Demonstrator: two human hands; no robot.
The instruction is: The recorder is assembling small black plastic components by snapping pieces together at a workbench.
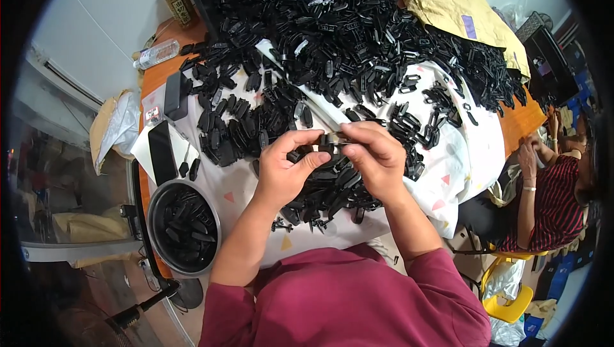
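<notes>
In front of my chest both hands meet over a small dark plastic part [330,140]. My left hand [284,171] pinches its left end between thumb and forefinger. On the other side, my right hand [378,163] grips the right end with thumb and fingers; a thin brownish edge shows there. The part's exact kind is too small to tell. Below and around the hands lie loose black plastic pieces [339,187] on a white patterned cloth [256,200]. A large heap of similar black pieces [320,21] rises behind them.
A round metal bowl [217,244] of black pieces stands at the left, near a phone [162,152] and a dark box [173,95]. Two bottles, one clear [157,55], one amber [178,0], sit far left. A white strip [323,108] crosses the pieces. Another person [543,209] sits right.
</notes>
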